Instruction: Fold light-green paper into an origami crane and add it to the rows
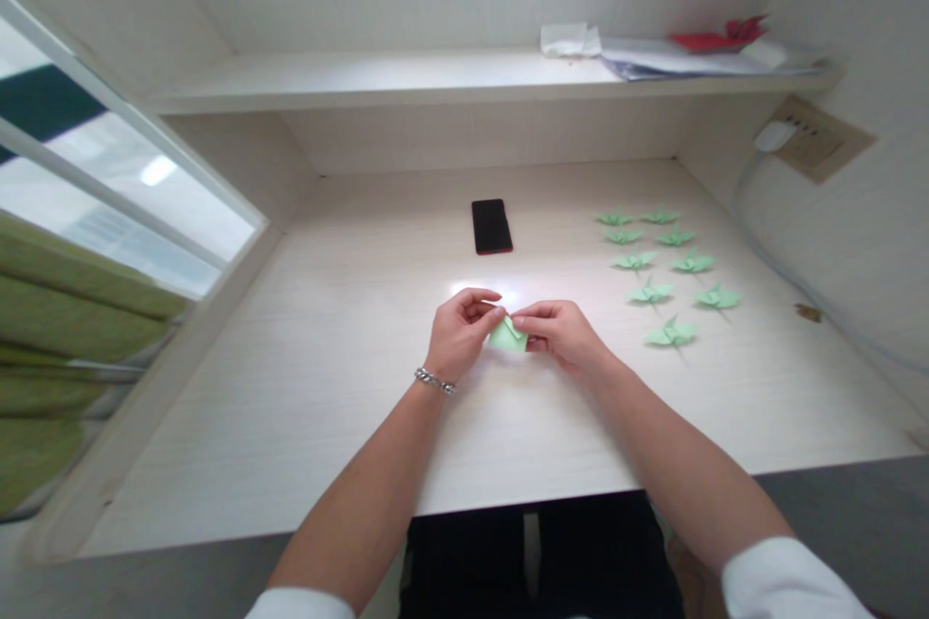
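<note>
A small piece of light green folded paper is held between my two hands, just above the desk. My left hand pinches its upper left edge with thumb and fingers; a chain bracelet circles that wrist. On the other side, my right hand grips the paper's right edge, the thumb and forefinger close to the left fingertips. Part of the paper is hidden behind the fingers. Several green paper cranes stand in two rows on the desk to the right of my hands.
A black phone lies beyond my hands on the pale desk. Above it runs a shelf with papers and a red folded paper piece. A white plug with its cable is at the right wall; a green curtain hangs left.
</note>
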The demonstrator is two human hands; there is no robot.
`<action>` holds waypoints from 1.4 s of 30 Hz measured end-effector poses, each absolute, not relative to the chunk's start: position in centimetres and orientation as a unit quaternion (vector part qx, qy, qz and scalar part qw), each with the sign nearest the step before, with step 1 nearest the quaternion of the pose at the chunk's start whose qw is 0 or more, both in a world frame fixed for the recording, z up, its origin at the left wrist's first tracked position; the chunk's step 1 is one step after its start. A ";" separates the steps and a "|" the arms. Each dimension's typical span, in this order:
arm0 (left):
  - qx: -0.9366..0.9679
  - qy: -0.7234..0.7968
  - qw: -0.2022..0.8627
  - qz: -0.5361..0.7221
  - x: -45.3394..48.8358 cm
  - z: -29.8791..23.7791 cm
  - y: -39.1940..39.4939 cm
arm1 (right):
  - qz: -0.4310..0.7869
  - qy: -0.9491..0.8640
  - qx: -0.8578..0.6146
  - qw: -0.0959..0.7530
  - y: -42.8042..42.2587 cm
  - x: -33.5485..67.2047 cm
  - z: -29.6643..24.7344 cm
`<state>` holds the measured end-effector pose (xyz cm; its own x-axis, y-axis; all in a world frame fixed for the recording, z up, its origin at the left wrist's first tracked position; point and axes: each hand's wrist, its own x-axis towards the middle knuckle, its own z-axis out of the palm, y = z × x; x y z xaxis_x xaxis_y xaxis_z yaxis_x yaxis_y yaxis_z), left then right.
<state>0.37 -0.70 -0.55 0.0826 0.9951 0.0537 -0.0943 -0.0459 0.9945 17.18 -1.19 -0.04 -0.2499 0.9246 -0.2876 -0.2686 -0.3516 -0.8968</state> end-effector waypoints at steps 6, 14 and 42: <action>0.506 0.449 0.529 0.512 0.4 -0.7 -0.7 | 0.689 -0.379 -0.441 0.432 -1.2 17.2 -0.1; 0.504 0.457 0.519 0.518 0.6 -0.7 -0.8 | 0.670 -0.394 -0.457 0.433 -1.3 17.1 0.0; 0.431 0.440 0.597 0.514 0.5 -0.8 -0.7 | 0.620 -0.478 -0.457 0.422 -1.3 17.3 -0.3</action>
